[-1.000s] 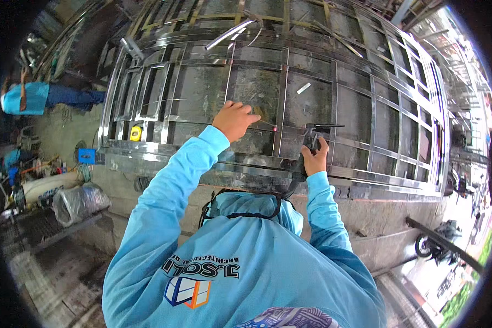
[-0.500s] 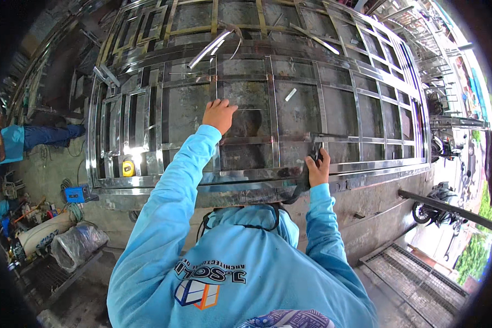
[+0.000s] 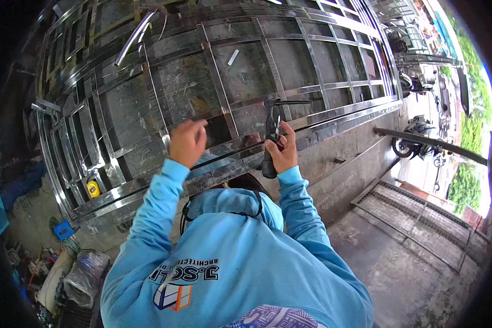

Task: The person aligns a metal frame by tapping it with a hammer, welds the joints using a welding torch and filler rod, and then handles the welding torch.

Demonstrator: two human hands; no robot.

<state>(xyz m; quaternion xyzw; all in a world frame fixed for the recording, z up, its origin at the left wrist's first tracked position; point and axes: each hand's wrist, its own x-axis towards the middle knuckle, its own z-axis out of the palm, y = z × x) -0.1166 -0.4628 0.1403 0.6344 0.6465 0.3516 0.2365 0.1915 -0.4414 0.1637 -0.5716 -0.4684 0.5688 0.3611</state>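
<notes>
In my right hand (image 3: pixel 281 146) is a black welding torch (image 3: pixel 270 128), its handle upright and a slim dark stem sticking out to the right from its head. The torch is over the near edge of a shiny metal frame (image 3: pixel 240 142) of crossing square tubes. My left hand (image 3: pixel 188 143) hovers over the same frame, left of the torch, with fingers curled together and slightly blurred. Whatever they pinch does not show. A yellow tape measure (image 3: pixel 93 188) rests on the frame's near left corner.
A bright curved metal strip (image 3: pixel 135 39) and a small pale offcut (image 3: pixel 233 57) lie on the frame. On the floor at left are a blue box (image 3: pixel 63 229) and a plastic-wrapped bundle (image 3: pixel 86 277). At right stand a beam (image 3: pixel 448 147), a motorcycle (image 3: pixel 413 141) and a mesh panel (image 3: pixel 413 227).
The view has turned, shifting the frame leftward. My left hand has drawn back toward me; the thin rod at its fingertips no longer shows. The torch stays in my right hand, now turned upright.
</notes>
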